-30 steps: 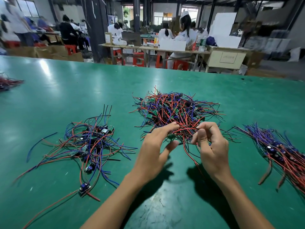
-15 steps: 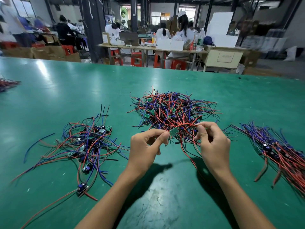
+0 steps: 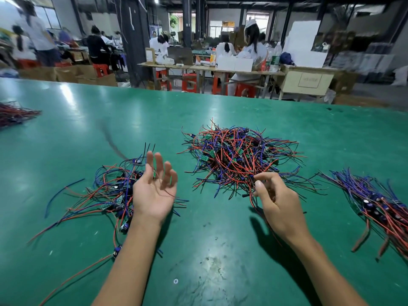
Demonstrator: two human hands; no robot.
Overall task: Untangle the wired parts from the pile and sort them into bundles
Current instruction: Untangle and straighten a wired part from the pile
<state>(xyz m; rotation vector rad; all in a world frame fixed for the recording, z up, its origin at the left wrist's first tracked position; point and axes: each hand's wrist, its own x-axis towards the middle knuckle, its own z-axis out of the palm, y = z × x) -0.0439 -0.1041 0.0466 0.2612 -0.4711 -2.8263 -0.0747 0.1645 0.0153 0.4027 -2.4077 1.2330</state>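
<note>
A tangled pile of red, blue and black wired parts [image 3: 238, 157] with small green boards lies at the table's middle. My left hand [image 3: 154, 191] is turned palm up with fingers spread over the loose left heap of parts [image 3: 106, 191]; a thin wire crosses the palm and a small green board shows between the fingers. A blurred wire streak [image 3: 112, 140] hangs above that heap. My right hand [image 3: 276, 202] sits at the pile's near edge, fingers curled, pinching red wires that trail under it. A straighter bundle [image 3: 375, 202] lies at the right.
The green table [image 3: 209, 250] stretches far ahead, with another wire bundle [image 3: 13, 113] at its far left edge. Beyond the table, people sit at wooden benches with red stools and cardboard boxes.
My left hand let go of the small board it pinched, swung left over the left heap and turned palm up. My right hand stayed at the pile's near edge.
</note>
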